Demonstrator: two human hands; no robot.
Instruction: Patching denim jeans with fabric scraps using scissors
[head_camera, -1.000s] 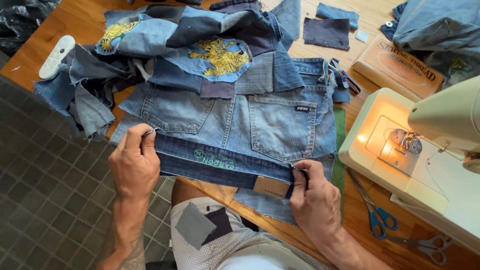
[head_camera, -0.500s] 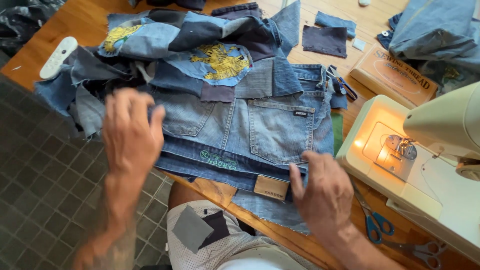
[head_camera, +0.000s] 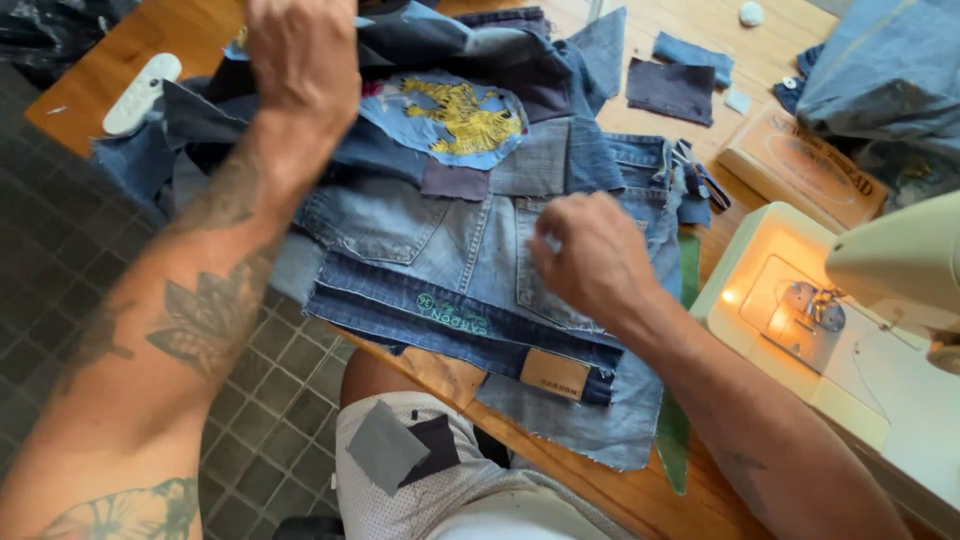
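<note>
Reaching across the denim now — your left hand (head_camera: 305, 60) is up at twelve o'clock, fingers curled down onto the heap of darker denim pieces (head_camera: 450, 55) at the far side of the counter (head_camera: 100, 75); it looks closed on the cloth, though the fingertips are hidden under the knuckles. Your right hand (head_camera: 590, 255) hovers at about three o'clock over the patchwork jeans panel (head_camera: 450, 240), fingers drawn loosely together, and I can't tell whether it pinches any fabric. The panel lies flat in the middle of the counter, its near edge with the tan leather label (head_camera: 555, 373) hanging over toward your lap.

This stuff will handle soft and floppy but weighty — layered denim sags and drags, and the loose pieces on top, like the round blue patch with the yellow tiger (head_camera: 455, 115), may slide off if you lift fast. Best grip, I'd judge, is on the thick seamed bands near the waistband, both hands well apart. Mind the lit sewing machine (head_camera: 850, 330) at four o'clock and the scissors (head_camera: 700, 175) just beside the panel's right edge.
</note>
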